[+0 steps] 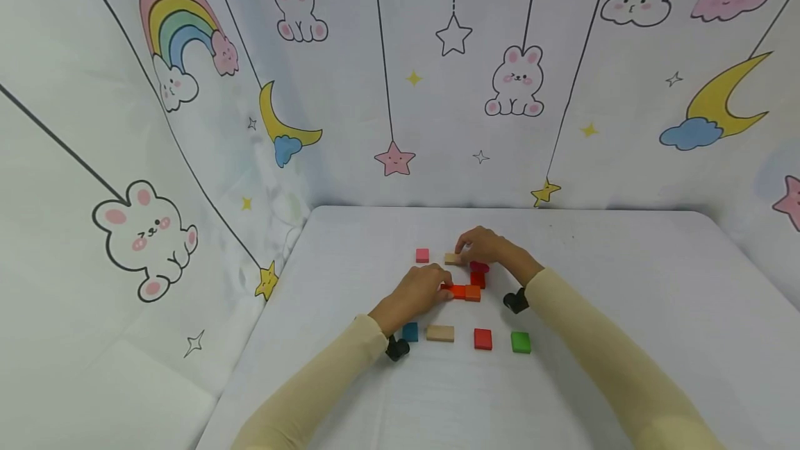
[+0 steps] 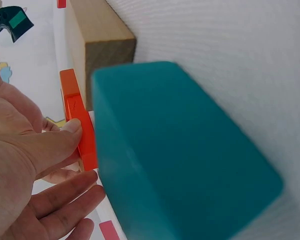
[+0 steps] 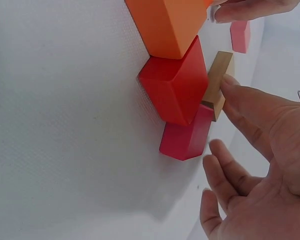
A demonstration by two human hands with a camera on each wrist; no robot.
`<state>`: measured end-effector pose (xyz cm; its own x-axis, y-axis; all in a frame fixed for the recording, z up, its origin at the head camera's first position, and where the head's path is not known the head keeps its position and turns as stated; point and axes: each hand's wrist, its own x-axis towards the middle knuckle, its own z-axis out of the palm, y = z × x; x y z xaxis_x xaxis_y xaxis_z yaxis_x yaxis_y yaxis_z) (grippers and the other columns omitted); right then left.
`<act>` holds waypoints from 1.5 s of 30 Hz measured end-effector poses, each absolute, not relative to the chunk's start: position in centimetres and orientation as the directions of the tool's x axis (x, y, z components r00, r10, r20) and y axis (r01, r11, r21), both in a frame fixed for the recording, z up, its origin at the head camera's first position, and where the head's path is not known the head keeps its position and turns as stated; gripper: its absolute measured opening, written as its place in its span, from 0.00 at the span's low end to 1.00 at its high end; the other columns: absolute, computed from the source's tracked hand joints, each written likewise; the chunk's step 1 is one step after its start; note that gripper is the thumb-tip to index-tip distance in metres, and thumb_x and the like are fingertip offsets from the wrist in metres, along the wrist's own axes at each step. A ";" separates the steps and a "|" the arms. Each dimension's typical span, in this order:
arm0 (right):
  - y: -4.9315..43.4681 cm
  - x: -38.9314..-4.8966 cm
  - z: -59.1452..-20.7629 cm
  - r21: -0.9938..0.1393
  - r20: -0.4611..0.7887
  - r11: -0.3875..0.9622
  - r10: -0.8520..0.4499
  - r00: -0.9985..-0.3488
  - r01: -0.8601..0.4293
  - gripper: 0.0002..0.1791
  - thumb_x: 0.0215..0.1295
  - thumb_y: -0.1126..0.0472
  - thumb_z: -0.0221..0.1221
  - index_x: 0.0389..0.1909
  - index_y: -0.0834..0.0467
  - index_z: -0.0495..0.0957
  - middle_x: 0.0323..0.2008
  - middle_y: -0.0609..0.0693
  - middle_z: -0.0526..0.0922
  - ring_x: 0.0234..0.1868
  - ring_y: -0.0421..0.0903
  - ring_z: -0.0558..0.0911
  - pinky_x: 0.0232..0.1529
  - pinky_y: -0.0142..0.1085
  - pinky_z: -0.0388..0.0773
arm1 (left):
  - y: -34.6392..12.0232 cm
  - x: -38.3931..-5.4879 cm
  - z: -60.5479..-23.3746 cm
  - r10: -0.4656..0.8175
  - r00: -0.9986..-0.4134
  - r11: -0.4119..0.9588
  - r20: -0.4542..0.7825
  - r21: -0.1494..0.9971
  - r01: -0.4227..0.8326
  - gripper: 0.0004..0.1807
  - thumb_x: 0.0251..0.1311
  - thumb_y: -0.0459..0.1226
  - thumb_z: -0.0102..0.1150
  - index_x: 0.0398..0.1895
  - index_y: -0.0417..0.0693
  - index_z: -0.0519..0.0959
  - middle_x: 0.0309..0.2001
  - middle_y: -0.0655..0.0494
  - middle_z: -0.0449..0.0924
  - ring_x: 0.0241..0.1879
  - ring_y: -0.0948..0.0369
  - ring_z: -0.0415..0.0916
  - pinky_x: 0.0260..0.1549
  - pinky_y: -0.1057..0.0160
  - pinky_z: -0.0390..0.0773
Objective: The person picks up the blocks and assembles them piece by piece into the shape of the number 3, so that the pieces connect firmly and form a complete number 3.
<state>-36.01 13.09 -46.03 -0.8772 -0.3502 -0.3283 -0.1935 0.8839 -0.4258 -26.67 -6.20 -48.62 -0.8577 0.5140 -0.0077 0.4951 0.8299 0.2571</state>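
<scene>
My left hand pinches an orange-red wooden block between thumb and fingers at the left end of a row. Touching that block on the right is an orange block. Behind it a red block and a crimson block continue the line away from me, so the pieces form a corner. At the far end my right hand holds a plain wood block, thumb on its near side and index finger behind. The other right fingers are spread beside the crimson block.
Nearer me lie a teal block, another plain wood block, a red block and a green block. A pink block lies at the back left. Everything rests on a white-covered table before a printed curtain.
</scene>
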 end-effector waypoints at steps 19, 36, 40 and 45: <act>13.4 -35.8 -45.8 -0.489 -0.330 0.858 -0.348 -0.877 -0.157 0.12 0.71 0.55 0.68 0.52 0.53 0.86 0.66 0.65 0.78 0.61 0.59 0.77 0.59 0.52 0.81 | -6.3 -26.5 -48.6 0.508 -0.861 0.831 -0.013 0.272 0.486 0.15 0.71 0.46 0.68 0.56 0.53 0.88 0.55 0.54 0.87 0.51 0.59 0.82 0.57 0.59 0.83; 13.8 -36.4 -45.9 -0.500 -0.329 0.843 -0.397 -0.857 -0.198 0.15 0.71 0.55 0.66 0.55 0.55 0.84 0.66 0.65 0.77 0.59 0.58 0.77 0.58 0.50 0.83 | -6.4 -26.5 -48.6 0.499 -0.867 0.833 -0.013 0.282 0.475 0.15 0.71 0.46 0.68 0.56 0.52 0.88 0.56 0.54 0.86 0.50 0.59 0.83 0.56 0.60 0.83; 13.4 -36.9 -46.0 -0.491 -0.301 0.844 -0.398 -0.866 -0.217 0.18 0.72 0.52 0.66 0.57 0.55 0.83 0.65 0.63 0.78 0.60 0.58 0.76 0.60 0.54 0.80 | -6.4 -26.5 -48.6 0.498 -0.867 0.834 -0.016 0.282 0.474 0.15 0.71 0.46 0.68 0.56 0.53 0.87 0.56 0.55 0.86 0.51 0.59 0.83 0.56 0.60 0.83; 12.2 -37.2 -46.8 -0.443 -0.236 0.855 -0.400 -0.886 -0.268 0.20 0.73 0.49 0.66 0.60 0.54 0.83 0.61 0.60 0.80 0.59 0.58 0.77 0.62 0.65 0.74 | -6.3 -26.5 -48.8 0.508 -0.862 0.829 -0.005 0.275 0.487 0.15 0.71 0.46 0.68 0.55 0.53 0.88 0.55 0.55 0.87 0.51 0.59 0.83 0.56 0.60 0.83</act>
